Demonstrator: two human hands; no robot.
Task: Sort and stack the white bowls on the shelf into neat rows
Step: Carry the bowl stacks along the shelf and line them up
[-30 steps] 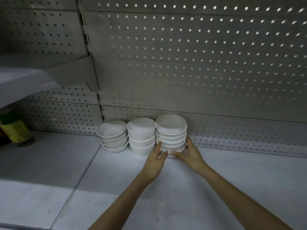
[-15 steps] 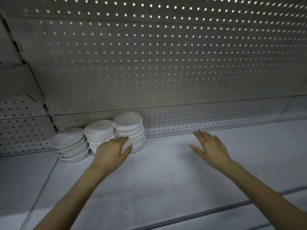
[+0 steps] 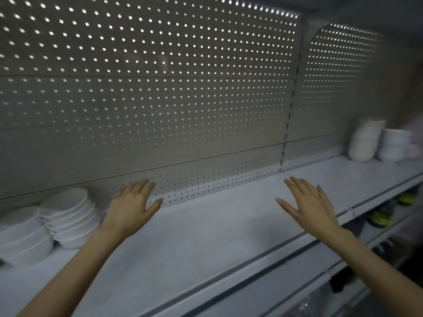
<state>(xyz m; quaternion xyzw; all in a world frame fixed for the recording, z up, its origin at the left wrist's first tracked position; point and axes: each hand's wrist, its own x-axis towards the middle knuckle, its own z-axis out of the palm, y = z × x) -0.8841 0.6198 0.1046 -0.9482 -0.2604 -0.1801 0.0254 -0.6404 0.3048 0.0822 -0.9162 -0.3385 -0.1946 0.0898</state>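
Both hands, left hand [image 3: 131,205] and right hand [image 3: 309,204], flat-fingered between bowl stacks [image 3: 68,216].

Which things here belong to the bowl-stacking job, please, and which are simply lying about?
Job: white bowl stacks at left, blurred bowl stacks at far right, shelf, left hand, right hand, both empty.
Lying about: yellow-green items below the shelf, perforated back panel.

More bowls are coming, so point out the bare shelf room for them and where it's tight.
The bare stretch of shelf runs between the left bowl stacks and the blurred right bowl stacks, along the pegboard wall. The left hand and right hand, both open, are over it. It is crowded only at those two ends.
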